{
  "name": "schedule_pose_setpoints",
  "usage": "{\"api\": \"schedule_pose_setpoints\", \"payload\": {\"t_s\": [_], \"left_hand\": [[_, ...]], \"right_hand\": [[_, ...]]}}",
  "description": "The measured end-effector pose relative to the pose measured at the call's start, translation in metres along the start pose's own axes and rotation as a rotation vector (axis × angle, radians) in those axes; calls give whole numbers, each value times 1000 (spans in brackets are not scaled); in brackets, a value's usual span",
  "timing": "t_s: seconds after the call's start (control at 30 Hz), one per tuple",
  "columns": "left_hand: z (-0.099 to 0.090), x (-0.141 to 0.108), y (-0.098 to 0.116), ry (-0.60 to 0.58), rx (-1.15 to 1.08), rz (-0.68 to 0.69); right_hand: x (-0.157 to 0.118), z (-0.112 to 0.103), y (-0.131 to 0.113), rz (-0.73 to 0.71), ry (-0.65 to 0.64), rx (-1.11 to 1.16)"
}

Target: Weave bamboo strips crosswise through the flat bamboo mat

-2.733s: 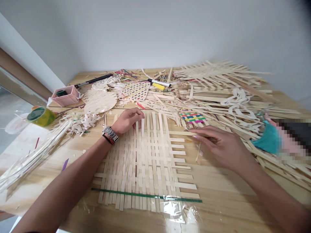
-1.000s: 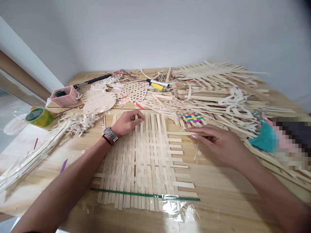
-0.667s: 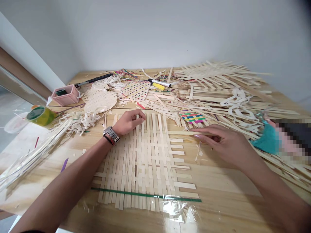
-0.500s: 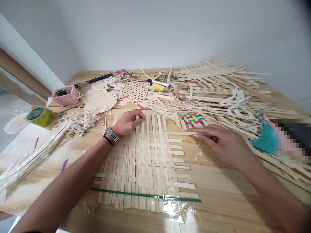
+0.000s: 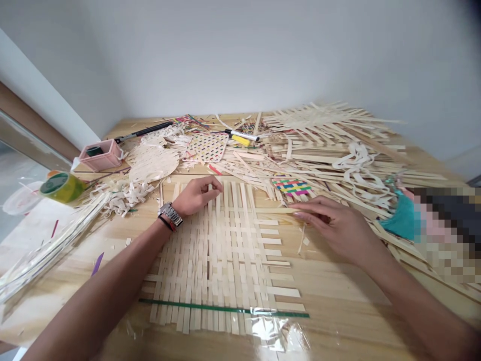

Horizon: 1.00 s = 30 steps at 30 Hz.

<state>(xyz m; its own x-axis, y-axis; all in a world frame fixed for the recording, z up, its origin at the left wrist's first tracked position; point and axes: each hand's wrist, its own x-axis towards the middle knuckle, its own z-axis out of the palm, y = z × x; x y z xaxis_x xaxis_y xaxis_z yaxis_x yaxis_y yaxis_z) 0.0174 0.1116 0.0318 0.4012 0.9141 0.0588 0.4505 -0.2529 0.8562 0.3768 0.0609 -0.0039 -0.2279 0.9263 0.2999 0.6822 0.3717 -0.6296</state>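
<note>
A flat mat of woven pale bamboo strips (image 5: 214, 260) lies on the wooden table (image 5: 338, 296), its loose strip ends sticking out to the right. My left hand (image 5: 196, 195) rests curled over the mat's top edge, fingertips on the strip ends. To the right, my right hand (image 5: 330, 220) pinches a long bamboo strip (image 5: 274, 210) that lies across the mat's upper right. A thin green strip (image 5: 225, 309) crosses the mat's lower part, above a clear plastic film (image 5: 274, 326).
Loose bamboo strips (image 5: 330, 150) are heaped along the back and right. A pink box (image 5: 100, 156), a tape roll (image 5: 62, 187), a round woven piece (image 5: 153, 165) and a colourful woven square (image 5: 292, 187) stand nearby. A teal cloth (image 5: 403, 219) sits at the right.
The whole scene sits slightly lower in view, shifted by head movement. Both hands stay in nearly the same places on the mat and strip.
</note>
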Motion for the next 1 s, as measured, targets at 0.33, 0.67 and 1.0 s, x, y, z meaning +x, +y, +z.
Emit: {"api": "schedule_pose_setpoints", "payload": {"t_s": [0.33, 0.67, 1.0], "left_hand": [[1, 0, 0, 10, -15, -1], [1, 0, -2, 1, -26, -29], [1, 0, 1, 12, 13, -15]], "right_hand": [[0, 2, -3, -10, 21, -16], [0, 2, -9, 16, -7, -1], [-1, 4, -9, 8, 5, -20]]}}
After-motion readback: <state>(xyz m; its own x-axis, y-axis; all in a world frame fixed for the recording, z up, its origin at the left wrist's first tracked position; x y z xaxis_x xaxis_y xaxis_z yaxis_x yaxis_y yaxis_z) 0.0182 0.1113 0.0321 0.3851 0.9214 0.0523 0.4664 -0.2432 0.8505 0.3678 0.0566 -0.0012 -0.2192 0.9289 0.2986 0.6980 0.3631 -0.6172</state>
